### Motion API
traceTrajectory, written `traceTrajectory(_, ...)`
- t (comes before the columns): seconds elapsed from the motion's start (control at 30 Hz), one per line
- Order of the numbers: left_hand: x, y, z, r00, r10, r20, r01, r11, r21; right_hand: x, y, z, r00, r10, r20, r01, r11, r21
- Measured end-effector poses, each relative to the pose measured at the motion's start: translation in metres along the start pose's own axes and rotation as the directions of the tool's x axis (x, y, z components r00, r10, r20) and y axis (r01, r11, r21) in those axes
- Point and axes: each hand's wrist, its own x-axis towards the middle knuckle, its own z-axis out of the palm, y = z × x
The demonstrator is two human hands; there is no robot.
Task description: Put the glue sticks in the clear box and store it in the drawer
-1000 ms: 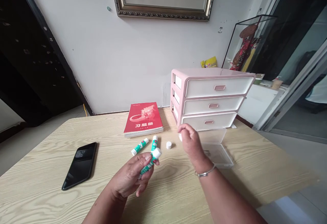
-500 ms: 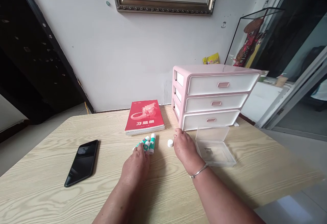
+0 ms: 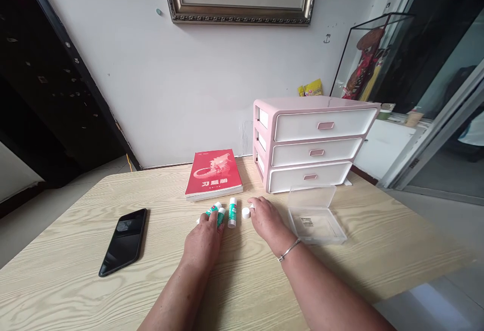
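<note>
Three green-and-white glue sticks lie mid-table in front of a red book (image 3: 214, 175). My left hand (image 3: 204, 240) rests palm down, fingers stretched flat over the two left sticks (image 3: 216, 212). The third stick (image 3: 232, 212) lies just to their right, untouched. A loose white cap (image 3: 245, 213) sits beside it. My right hand (image 3: 264, 217), with a bracelet at the wrist, lies low on the table next to that cap, its fingertips closed on a second small white cap (image 3: 251, 206).
A pink three-drawer organiser (image 3: 310, 139), all drawers shut, stands at the back right. A clear plastic box (image 3: 315, 215) with its lid up lies in front of it. A black phone (image 3: 123, 240) lies at the left. Behind is a wall with a framed picture.
My left hand lowered the glue stick it held onto the table beside the other two. My right hand came down from mid-air to the table by the loose cap.
</note>
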Motion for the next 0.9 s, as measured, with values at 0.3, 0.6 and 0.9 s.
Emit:
traceTrajectory(0.3, 0.002, -0.004, 0.0, 0.999, -0.003, -0.051, 0.001, 0.999, -0.033, -0.001, -0.004, -0.002, 1.0, -0.023, 0.02, 0.022, 0.999, 0.031)
traceTrajectory(0.6, 0.004, 0.018, 0.003, 0.98, 0.11, -0.166, -0.117, 0.993, -0.032, 0.001, -0.013, -0.006, 0.998, 0.055, -0.032, -0.053, 0.997, 0.061)
traceTrajectory(0.9, 0.016, 0.052, 0.001, 0.988, 0.152, 0.008, -0.15, 0.98, -0.129, 0.0, -0.015, -0.008, 0.983, 0.094, -0.155, -0.069, 0.984, 0.164)
